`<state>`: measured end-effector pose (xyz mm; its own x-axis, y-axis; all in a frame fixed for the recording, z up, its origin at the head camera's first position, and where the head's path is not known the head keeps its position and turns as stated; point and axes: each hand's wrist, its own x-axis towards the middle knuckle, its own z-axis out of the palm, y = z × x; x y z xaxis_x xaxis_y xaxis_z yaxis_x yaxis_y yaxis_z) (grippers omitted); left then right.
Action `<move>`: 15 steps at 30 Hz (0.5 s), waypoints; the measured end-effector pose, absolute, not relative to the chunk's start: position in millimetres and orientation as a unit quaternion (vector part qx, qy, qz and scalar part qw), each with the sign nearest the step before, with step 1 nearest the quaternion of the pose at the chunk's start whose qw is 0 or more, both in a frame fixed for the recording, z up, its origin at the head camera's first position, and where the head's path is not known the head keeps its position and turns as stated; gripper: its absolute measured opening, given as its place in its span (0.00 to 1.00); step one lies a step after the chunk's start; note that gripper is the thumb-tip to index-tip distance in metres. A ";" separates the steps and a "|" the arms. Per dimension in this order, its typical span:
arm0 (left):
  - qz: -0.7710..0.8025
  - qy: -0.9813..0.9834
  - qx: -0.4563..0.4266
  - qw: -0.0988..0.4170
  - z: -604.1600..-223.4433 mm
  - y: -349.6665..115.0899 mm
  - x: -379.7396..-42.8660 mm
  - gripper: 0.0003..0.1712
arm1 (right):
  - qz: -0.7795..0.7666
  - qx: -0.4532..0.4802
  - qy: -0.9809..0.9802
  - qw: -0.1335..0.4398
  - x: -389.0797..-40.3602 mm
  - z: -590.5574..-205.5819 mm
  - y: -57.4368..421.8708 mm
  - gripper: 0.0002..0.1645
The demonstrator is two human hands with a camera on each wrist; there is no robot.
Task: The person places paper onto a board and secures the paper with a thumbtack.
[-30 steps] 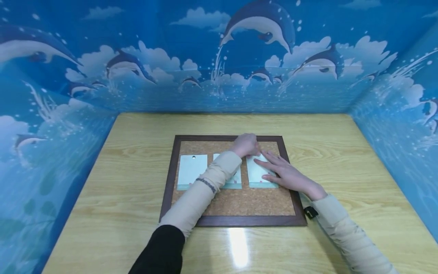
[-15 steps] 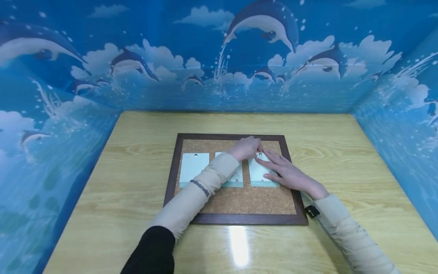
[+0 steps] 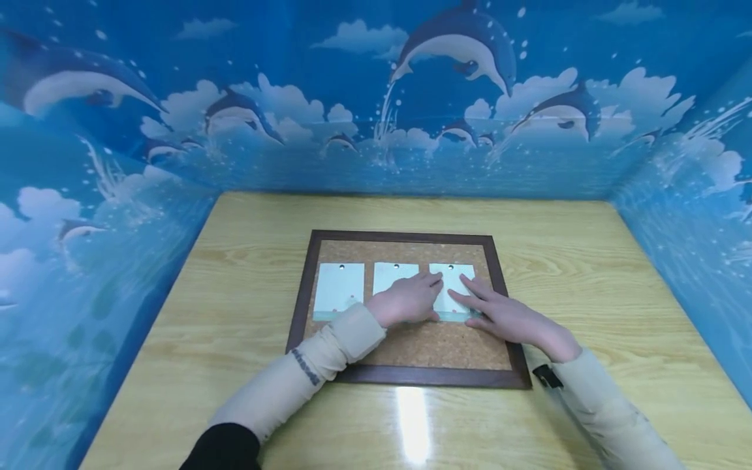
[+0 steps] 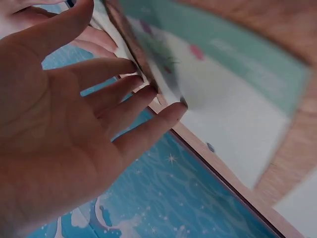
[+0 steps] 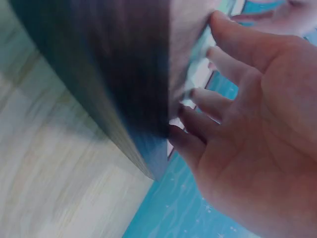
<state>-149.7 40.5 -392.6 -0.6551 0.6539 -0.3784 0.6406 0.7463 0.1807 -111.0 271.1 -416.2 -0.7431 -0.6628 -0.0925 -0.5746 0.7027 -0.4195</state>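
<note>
A corkboard [image 3: 435, 349] in a dark wooden frame lies on the table, with three pale paper cards in a row on it. The left card [image 3: 337, 287], the middle card [image 3: 388, 275] and the right card [image 3: 443, 303] each have a small pushpin [image 3: 450, 266] at the top. My left hand [image 3: 408, 301] reaches across the middle card to the right card's left edge, fingers extended and holding nothing. In the left wrist view its fingertips lie at a card's surface. With spread fingers, my right hand [image 3: 505, 318] rests on the right card's right side.
The light wooden table [image 3: 252, 261] surrounds the board. Blue dolphin-print cloth [image 3: 376, 156] rises at the back and both sides. The board's thick frame edge [image 5: 133, 59] fills much of the right wrist view.
My left hand has left the right card's top and come down toward me, its fingers straightening. The pins on the middle and right cards now show. My right hand has shifted slightly toward me.
</note>
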 end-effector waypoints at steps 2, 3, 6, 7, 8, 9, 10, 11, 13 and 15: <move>0.009 0.910 0.363 0.201 -395.6 33.2 -144.4 0.43 | -0.184 -0.341 0.913 0.125 -107.4 -413.3 271.8 0.32; 0.012 0.910 0.365 0.198 -397.2 29.5 -142.0 0.43 | -0.186 -0.338 0.913 0.132 -105.3 -411.9 271.8 0.33; 0.025 0.903 0.384 0.189 -402.4 18.6 -135.9 0.42 | -0.190 -0.323 0.914 0.153 -97.6 -407.4 271.1 0.35; 0.035 0.899 0.395 0.187 -403.8 15.2 -134.5 0.40 | -0.190 -0.314 0.917 0.159 -95.2 -405.9 270.5 0.35; 0.052 0.894 0.401 0.192 -404.0 11.5 -133.3 0.39 | -0.187 -0.306 0.920 0.161 -93.2 -403.7 269.5 0.35; 0.072 0.889 0.407 0.195 -404.0 8.0 -132.8 0.36 | -0.183 -0.295 0.925 0.156 -91.5 -401.7 268.1 0.33; 0.097 0.885 0.411 0.196 -403.5 4.4 -132.6 0.33 | -0.179 -0.289 0.930 0.142 -90.6 -399.6 266.3 0.31; 0.129 0.882 0.408 0.198 -402.2 1.0 -132.5 0.30 | -0.178 -0.275 0.936 0.128 -90.3 -397.6 263.8 0.28; 0.185 0.879 0.397 0.188 -399.1 -5.9 -133.3 0.23 | -0.177 -0.255 0.947 0.080 -91.0 -394.0 257.7 0.22; 0.231 0.884 0.375 0.155 -396.2 -12.5 -134.1 0.20 | -0.179 -0.240 0.954 0.019 -92.8 -391.5 250.2 0.18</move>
